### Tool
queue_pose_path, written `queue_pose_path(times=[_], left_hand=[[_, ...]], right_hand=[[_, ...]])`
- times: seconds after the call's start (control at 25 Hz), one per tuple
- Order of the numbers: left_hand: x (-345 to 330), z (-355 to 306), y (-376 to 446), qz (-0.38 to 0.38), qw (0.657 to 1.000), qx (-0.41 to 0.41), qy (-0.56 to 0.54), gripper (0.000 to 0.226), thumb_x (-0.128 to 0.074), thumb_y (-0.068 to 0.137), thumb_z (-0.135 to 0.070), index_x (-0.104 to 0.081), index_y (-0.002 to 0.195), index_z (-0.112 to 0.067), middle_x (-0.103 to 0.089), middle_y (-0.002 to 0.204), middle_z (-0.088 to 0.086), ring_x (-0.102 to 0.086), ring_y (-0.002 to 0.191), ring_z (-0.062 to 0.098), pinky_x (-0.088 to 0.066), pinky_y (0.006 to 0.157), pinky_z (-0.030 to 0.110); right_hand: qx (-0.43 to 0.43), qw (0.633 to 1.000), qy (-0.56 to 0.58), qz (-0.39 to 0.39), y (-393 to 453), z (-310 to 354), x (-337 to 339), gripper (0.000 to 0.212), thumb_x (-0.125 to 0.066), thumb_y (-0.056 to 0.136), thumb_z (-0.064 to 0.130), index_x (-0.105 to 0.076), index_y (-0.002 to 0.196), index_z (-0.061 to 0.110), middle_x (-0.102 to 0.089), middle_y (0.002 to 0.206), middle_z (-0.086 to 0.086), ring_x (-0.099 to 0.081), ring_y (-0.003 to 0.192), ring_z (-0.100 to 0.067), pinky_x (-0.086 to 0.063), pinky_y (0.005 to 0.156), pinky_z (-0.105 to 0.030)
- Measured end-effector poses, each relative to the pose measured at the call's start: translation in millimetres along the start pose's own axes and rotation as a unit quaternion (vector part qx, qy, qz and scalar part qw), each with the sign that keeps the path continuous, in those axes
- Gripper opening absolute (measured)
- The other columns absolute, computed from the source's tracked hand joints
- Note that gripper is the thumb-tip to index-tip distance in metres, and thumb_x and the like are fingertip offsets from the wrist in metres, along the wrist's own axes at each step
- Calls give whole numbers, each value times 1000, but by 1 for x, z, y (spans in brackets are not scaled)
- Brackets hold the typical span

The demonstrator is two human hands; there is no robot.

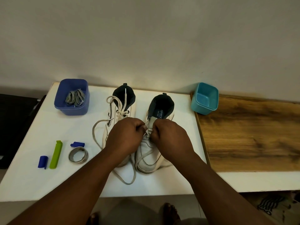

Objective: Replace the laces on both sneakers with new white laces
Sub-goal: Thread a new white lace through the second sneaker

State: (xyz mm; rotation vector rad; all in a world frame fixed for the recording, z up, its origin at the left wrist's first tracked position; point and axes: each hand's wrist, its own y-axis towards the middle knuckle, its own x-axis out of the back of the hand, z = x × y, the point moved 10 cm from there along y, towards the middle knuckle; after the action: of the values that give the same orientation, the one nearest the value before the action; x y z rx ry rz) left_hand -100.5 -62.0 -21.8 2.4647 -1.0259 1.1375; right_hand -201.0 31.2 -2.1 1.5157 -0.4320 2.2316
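Both arms reach forward over the white table (48, 127), and the 2 hands meet above the right sneaker (151, 153). The left hand (125, 137) is curled into a loose fist, knuckles up, and its thumb and fingers pinch a bit of lace (148, 131) at the middle of that shoe. The right hand (168, 135) is curled the same way and pinches the lace from the other side. The 2 hands are very close, with the lace crossing between them. That pinched spot is just below the shoe's tongue, about halfway along the shoe. Lower down, the loose lace runs over the toe and makes a big loop on the table in front of the shoes.

The left sneaker (116, 114) stands just beside the right one, partly under the left wrist. It has a lace threaded through it, with long ends lying loose on the table.

At the far left corner sits a blue tub (72, 109) with grey laces (75, 98) bunched inside. A teal tub (204, 108) stands on the right, at the edge of a wooden board (251, 135). Near the left are a green clip (56, 155), 2 small blue pieces (43, 162), and a roll of tape (78, 154).
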Motion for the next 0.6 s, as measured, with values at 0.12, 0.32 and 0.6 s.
queue_pose_path(times=[0.12, 0.32, 0.6], left_hand=[[-2, 2, 0, 14, 1000, 1, -5, 31, -58, 99, -38, -71, 78, -20, -66, 69, 0, -61, 66, 12, -49, 64, 33], [-5, 1, -1, 28, 1000, -7, -8, 29, -58, 99, -39, -73, 80, -23, -70, 75, -1, -65, 72, 14, -55, 73, 39], [-5, -1, -5, 11, 999, -2, -39, 9, -61, 97, -25, -68, 104, -26, -69, 91, -8, -63, 85, 12, -50, 77, 31]], right_hand=[[-12, 1000, -11, 7, 0, -2, -2, 13, -56, 94, 26, -54, 82, 20, -53, 77, 2, -50, 70, -16, -24, 53, -23], [-9, 999, -32, 3, 1, -3, -4, 13, -53, 96, 26, -60, 87, 20, -59, 82, 1, -55, 73, -18, -37, 62, -30], [23, 998, 61, -8, -1, 0, -7, 17, -51, 103, 26, -64, 94, 21, -61, 91, 4, -54, 83, -15, -46, 72, -33]])
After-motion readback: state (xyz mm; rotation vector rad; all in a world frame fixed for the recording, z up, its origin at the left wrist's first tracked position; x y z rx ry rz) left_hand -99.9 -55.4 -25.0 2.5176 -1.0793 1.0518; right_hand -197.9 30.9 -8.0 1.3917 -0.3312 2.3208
